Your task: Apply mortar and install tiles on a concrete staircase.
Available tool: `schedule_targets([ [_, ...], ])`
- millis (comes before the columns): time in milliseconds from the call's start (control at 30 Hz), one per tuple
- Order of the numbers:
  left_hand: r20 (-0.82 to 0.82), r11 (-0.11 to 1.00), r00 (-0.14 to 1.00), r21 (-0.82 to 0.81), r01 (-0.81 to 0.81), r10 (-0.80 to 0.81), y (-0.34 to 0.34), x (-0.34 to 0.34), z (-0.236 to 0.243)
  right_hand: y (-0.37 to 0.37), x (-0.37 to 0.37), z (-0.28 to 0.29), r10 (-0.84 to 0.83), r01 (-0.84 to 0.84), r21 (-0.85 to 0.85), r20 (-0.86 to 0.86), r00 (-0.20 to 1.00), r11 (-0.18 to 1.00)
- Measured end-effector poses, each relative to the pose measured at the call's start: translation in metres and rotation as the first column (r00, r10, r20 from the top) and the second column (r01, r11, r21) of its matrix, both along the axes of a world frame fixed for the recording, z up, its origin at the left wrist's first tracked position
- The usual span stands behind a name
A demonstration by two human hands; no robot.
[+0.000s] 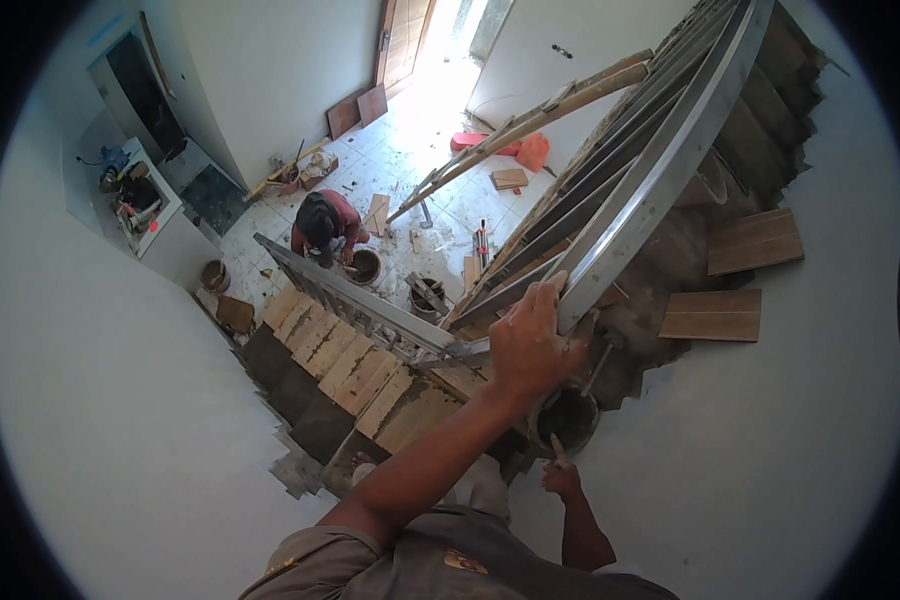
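Observation:
My left hand reaches across to the metal stair railing, its fingers closed round the rail at the bend. Lower down on the right, my right hand grips a tool by its light wooden handle. The handle points into a dark bucket standing on the stairs. What the tool's far end looks like is hidden in the bucket. Another thin handle leans out over the bucket's rim.
Tiled steps descend to the left; rough steps rise at right. Loose tiles lie on the right-hand steps. Below, a person crouches beside a bucket. A bamboo ladder leans by the railing. A second bucket stands nearby.

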State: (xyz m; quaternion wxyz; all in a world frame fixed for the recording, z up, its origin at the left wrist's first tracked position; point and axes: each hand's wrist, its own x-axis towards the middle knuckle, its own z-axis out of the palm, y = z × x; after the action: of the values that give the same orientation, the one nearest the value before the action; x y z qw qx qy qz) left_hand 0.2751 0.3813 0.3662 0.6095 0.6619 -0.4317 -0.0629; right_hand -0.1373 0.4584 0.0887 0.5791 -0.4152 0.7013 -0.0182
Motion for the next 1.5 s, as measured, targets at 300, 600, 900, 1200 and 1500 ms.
schedule_targets([
  [300, -0.049, 1.000, 0.999, -0.005, 0.024, -0.024, 0.004, -0.001, -0.002, 0.013, -0.005, 0.032, -0.015, 0.021, 0.059, -0.112, 0.994, 0.998],
  [600, -0.050, 0.999, 0.998, 0.014, 0.045, -0.045, 0.003, -0.001, -0.002, -0.019, -0.002, 0.042, 0.009, -0.019, -0.055, -0.174, 0.985, 0.998],
  [900, -0.055, 1.000, 0.998, -0.016, -0.019, 0.018, 0.002, -0.004, -0.004, -0.018, 0.018, 0.040, 0.053, -0.064, -0.070, -0.149, 0.987, 0.996],
  [1200, -0.042, 0.999, 0.999, 0.033, 0.000, 0.002, 0.009, -0.001, 0.001, 0.020, -0.002, 0.044, -0.067, 0.059, -0.047, -0.190, 0.979, 0.997],
  [1500, -0.057, 0.998, 0.996, 0.012, -0.067, 0.068, -0.007, -0.012, 0.001, 0.015, -0.033, 0.038, -0.205, 0.157, -0.341, -0.110, 0.973, 0.927],
])
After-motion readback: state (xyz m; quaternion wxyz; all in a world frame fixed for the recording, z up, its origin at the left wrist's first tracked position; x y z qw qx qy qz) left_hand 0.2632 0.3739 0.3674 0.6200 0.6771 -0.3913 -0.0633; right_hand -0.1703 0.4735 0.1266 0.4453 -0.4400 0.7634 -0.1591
